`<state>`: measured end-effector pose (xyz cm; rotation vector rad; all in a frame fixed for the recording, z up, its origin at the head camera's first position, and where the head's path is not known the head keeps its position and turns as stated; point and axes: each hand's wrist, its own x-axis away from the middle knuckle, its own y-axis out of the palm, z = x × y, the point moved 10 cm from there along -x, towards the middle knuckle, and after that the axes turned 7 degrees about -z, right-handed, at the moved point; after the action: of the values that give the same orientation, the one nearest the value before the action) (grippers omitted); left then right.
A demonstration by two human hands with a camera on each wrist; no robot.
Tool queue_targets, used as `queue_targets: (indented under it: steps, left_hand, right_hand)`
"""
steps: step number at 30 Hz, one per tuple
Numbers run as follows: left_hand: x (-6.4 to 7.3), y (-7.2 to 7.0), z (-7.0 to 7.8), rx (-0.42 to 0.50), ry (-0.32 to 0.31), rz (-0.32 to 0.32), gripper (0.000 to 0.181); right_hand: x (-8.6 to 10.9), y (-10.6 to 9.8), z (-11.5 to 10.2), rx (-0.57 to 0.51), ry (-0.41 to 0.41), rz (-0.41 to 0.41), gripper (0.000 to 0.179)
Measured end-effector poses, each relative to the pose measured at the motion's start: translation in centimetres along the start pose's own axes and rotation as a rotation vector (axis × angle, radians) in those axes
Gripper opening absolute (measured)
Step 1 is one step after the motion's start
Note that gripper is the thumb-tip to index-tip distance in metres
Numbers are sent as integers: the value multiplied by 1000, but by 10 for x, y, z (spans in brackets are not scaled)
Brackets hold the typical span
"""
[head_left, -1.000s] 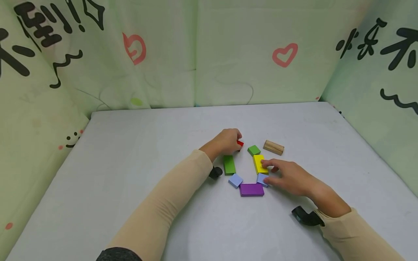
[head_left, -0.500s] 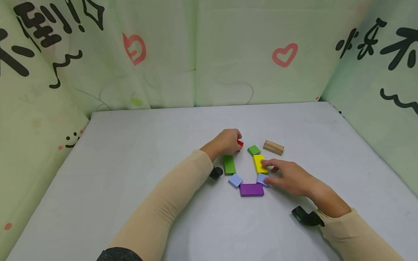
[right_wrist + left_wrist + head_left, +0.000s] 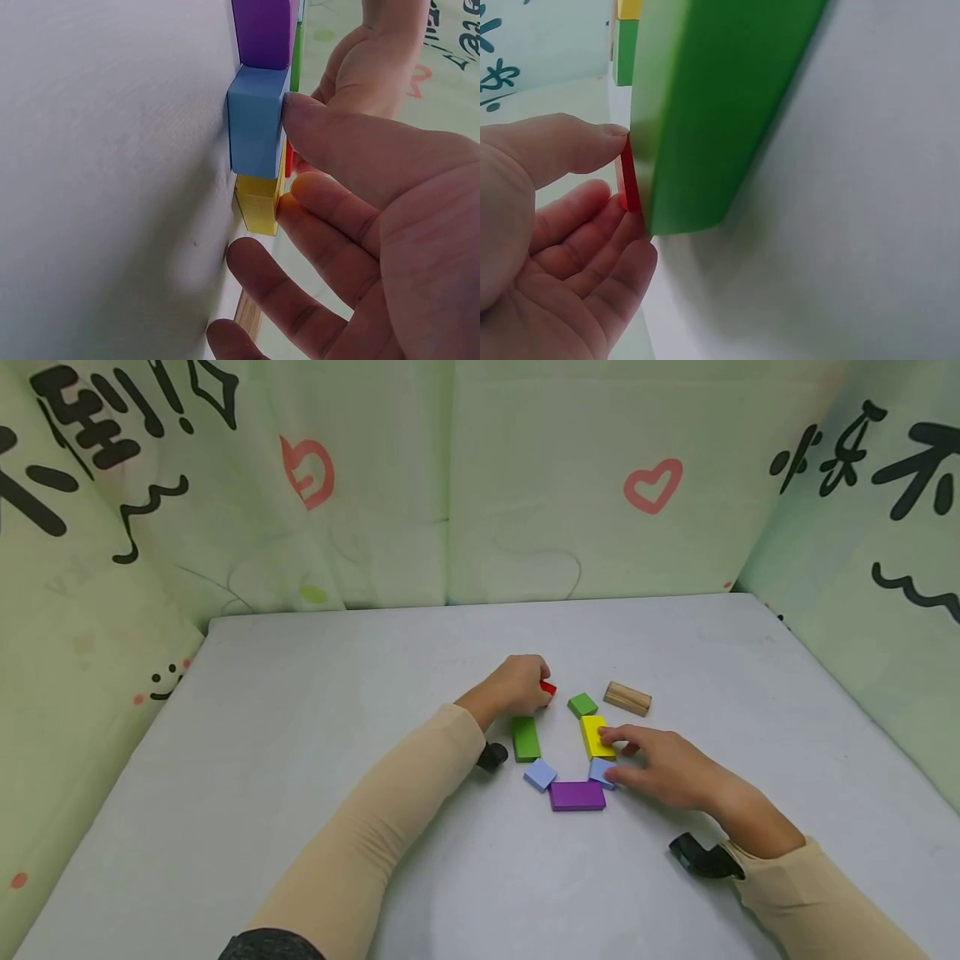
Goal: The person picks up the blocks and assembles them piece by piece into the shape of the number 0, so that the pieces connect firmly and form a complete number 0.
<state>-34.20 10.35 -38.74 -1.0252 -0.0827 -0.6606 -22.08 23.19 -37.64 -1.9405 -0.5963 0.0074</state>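
Observation:
My left hand [image 3: 520, 683] pinches a red block [image 3: 548, 687] between thumb and fingers, beyond the long green block [image 3: 526, 739]. In the left wrist view the red block [image 3: 628, 180] is partly hidden behind that green block [image 3: 697, 112]. My right hand [image 3: 670, 767] touches the tops of two blocks with loosely extended fingers. Its thumb rests on a light blue block [image 3: 256, 124], and its fingertips lie on the yellow block [image 3: 259, 202]. A second light blue block [image 3: 541, 775] and a purple block [image 3: 577, 796] lie at the near side of the ring of blocks.
A small green block [image 3: 582, 705] sits at the far end of the yellow one. Behind it to the right lies a wooden piece [image 3: 627, 699]. The white table [image 3: 337, 693] is enclosed by a pale green curtain [image 3: 525, 485] with printed hearts and characters.
My left hand has shifted very slightly left with the red block still pinched. The right hand and the other blocks have stayed in place.

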Motion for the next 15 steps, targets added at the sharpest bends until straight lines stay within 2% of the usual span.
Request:
queue_targets:
  steps: [15]
  left_hand:
    - [4,-4,-6,0,-16,-10,39]
  right_hand:
    - [0,0,-1,0,-2,-1,55]
